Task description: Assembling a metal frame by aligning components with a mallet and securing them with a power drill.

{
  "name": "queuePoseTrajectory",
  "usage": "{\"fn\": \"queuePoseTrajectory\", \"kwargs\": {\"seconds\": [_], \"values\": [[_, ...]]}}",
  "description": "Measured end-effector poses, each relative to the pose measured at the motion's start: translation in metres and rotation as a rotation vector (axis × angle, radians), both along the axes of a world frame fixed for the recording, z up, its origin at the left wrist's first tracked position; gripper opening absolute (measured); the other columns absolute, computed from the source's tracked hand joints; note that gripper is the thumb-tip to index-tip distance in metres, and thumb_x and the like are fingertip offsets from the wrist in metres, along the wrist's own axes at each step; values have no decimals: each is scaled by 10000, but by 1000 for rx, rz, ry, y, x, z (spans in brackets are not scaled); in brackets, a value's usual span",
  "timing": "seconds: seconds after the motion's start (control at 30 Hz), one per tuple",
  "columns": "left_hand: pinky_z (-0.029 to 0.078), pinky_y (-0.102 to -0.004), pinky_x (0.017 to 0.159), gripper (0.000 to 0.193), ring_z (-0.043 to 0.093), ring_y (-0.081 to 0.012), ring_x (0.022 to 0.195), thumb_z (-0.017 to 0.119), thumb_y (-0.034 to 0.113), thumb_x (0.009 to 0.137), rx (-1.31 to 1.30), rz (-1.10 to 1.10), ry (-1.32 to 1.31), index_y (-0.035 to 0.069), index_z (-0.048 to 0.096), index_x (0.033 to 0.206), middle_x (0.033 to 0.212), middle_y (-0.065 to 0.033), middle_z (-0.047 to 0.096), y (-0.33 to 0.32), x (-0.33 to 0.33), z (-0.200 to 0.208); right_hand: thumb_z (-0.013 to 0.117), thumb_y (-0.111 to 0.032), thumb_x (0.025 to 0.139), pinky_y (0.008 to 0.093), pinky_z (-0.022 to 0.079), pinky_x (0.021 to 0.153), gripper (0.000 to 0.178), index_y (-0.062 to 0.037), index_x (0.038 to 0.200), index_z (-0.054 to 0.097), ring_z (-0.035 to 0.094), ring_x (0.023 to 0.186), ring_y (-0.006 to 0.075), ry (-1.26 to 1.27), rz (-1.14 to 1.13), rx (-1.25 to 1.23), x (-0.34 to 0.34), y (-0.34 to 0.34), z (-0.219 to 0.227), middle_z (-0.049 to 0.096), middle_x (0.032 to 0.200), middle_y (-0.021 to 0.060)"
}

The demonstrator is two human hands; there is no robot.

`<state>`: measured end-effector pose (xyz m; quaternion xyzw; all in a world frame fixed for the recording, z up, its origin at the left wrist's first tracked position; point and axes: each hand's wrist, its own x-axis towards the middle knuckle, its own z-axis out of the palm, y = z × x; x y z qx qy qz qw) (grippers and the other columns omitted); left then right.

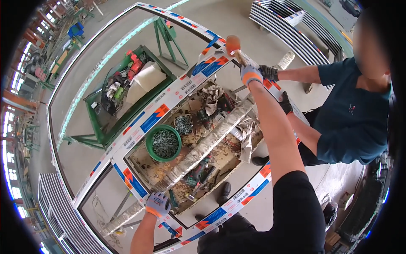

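Observation:
A large white window frame (186, 86), covered with blue, orange and white protective film, spreads across the view. My right hand (250, 75), in a grey and orange glove, grips the wooden handle of a mallet (233, 44). The mallet's orange-red head is over the frame's far corner joint. At the lower left, my left hand (158, 205), gloved alike, is wrapped over a crossbar of the frame. A co-worker's dark-gloved hands (268, 73) are at the frame's right side, one close beside my right hand.
Beneath the frame, a wrapped support beam (211, 139) crosses a wooden tray (228, 169) with power tools and a green bucket (163, 143) of screws. A green metal stand (105, 139) holds more tools. The co-worker (351, 110) stands at right. Stacked profiles (296, 25) lie behind.

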<state>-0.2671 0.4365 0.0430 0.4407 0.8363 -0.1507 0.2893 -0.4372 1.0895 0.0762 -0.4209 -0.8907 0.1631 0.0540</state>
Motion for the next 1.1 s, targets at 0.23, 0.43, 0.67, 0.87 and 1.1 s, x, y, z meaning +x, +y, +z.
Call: {"fn": "queuePoseTrajectory", "kwargs": {"seconds": [0.23, 0.43, 0.67, 0.87, 1.1], "values": [[332, -450, 1065, 495, 502, -289, 1209, 500, 471, 846, -23, 36, -80, 108, 644, 1150, 1243, -116, 596, 2, 0, -2, 416, -493, 957, 503, 523, 804, 537, -23, 977, 674, 659, 883, 432, 76, 129, -2, 44, -96, -35, 679, 911, 259], [307, -460, 1091, 521, 481, -291, 1225, 469, 488, 867, -63, 63, -53, 117, 619, 1202, 1277, -106, 570, -7, 13, -5, 428, -477, 959, 499, 520, 807, 510, -17, 975, 648, 664, 876, 413, -26, 483, -135, 59, -178, 21, 692, 922, 226], [392, -453, 974, 415, 536, -293, 1099, 530, 404, 846, 317, -17, 81, 80, 657, 1073, 1098, -118, 620, -11, 6, -14, 526, -374, 960, 448, 517, 638, 361, -40, 1066, 612, 662, 730, 388, 456, 649, -164, 58, -268, 116, 671, 845, 240], [437, -416, 835, 310, 567, -274, 928, 585, 385, 789, 387, 67, 45, 88, 629, 866, 923, -97, 612, -20, 10, -9, 475, -395, 964, 488, 514, 682, 369, -42, 962, 582, 655, 778, 404, 137, 766, 37, 48, -360, 11, 669, 822, 230], [450, -426, 853, 345, 580, -281, 954, 592, 409, 810, 518, 93, 94, 80, 643, 900, 938, -101, 623, -18, 11, -18, 453, -413, 964, 494, 516, 741, 427, -8, 990, 583, 657, 833, 409, -52, 810, -68, 54, -372, -20, 675, 879, 253]]}}
